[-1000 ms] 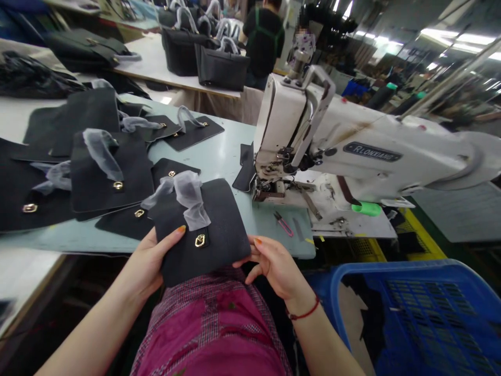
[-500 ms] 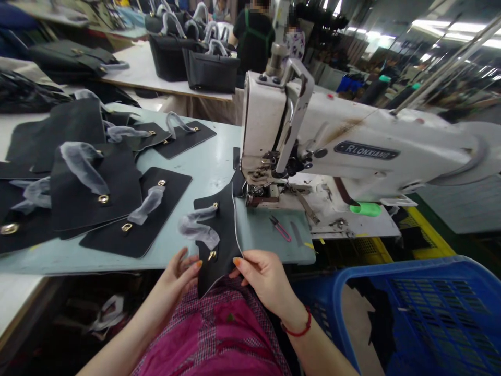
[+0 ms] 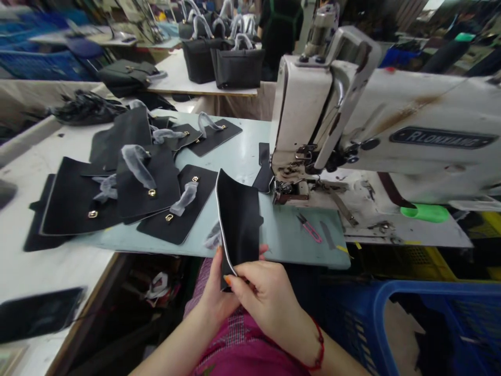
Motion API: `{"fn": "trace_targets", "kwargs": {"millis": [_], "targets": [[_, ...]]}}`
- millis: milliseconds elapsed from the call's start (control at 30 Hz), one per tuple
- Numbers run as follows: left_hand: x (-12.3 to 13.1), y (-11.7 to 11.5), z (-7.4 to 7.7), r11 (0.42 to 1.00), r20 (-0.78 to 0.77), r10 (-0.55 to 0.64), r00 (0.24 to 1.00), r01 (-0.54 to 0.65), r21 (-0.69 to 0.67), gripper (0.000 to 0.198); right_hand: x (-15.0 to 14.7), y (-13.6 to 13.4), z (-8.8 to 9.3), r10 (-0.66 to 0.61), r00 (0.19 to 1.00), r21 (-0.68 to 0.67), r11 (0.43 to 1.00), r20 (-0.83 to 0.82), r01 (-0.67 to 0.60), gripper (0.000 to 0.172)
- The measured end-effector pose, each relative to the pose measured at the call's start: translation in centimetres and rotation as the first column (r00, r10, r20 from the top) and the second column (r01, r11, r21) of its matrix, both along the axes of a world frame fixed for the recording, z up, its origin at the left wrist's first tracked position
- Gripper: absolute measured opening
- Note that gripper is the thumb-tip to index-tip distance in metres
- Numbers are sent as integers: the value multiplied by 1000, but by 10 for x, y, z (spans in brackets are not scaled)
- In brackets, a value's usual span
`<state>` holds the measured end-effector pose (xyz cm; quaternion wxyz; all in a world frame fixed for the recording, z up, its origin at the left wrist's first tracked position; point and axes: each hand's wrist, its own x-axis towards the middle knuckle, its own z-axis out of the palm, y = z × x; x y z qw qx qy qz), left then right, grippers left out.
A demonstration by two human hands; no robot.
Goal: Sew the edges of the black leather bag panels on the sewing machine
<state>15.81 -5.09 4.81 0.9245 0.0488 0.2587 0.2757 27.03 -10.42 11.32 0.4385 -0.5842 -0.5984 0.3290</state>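
Left hand (image 3: 215, 295): behind the panel (image 3: 240, 219), fingers (image 3: 264, 248) wrapped round its lower end; one fingertip shows past its right edge.
Right hand (image 3: 266, 300): in front, thumb and fingers pinched shut on the panel's bottom corner.
Panel: black with a pale edge, held nearly upright and bowed. It is over my lap at the near edge of the bench (image 3: 242, 151), not lying on it.
Machine (image 3: 352, 120): white, to my right; the foot (image 3: 287, 190) is near the panel's top but apart from it.
Pile (image 3: 144, 183): more black panels with gold clasps and wrapped strips, fanned out on the bench to my left.
Snips (image 3: 309, 228): on the bench by the machine.
Crate (image 3: 391, 313): blue, low on my right.
Progress: by my reckoning, early for this piece. It is gripped in both hands but not yet under the foot. Many panels lie in the pile; whether they are stitched, I cannot tell.
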Motion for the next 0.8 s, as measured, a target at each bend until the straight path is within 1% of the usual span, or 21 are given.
{"fn": "trace_targets", "kwargs": {"millis": [67,100,133,200,267,300,367,433,500,633,700,800], "targets": [[-1,4,2,995,-126,73,989,-81,-54,47,2,1,-5,-40,997,-37,999,-67,38,30],[-1,9,3,992,-202,110,973,-120,-39,43,4,3,-7,-64,989,-76,996,-133,54,29],[-1,15,5,986,-273,165,948,-168,12,39,6,4,-10,-94,972,-124,990,-216,68,30],[1,32,11,959,-377,275,884,-226,170,35,13,10,-15,-160,912,-216,973,-376,82,32],[8,50,17,926,-437,341,832,-216,310,37,21,18,-21,-219,851,-270,958,-478,95,36],[14,60,20,916,-458,344,820,-186,355,38,26,23,-24,-241,828,-280,954,-506,107,37],[28,78,24,910,-496,312,810,-104,402,41,36,34,-31,-266,798,-267,954,-541,137,40],[44,94,26,909,-527,261,809,-22,416,44,47,45,-37,-290,769,-252,952,-570,173,42],[60,108,25,912,-557,206,805,49,407,45,58,55,-43,-332,734,-264,941,-592,212,43],[85,132,21,911,-577,133,806,131,392,43,73,73,-52,-418,677,-302,908,-606,290,40],[93,143,16,905,-570,114,814,153,398,40,78,81,-55,-437,662,-300,900,-609,317,40],[99,157,5,886,-558,88,825,192,423,36,80,90,-59,-455,644,-302,890,-615,341,42]]}}
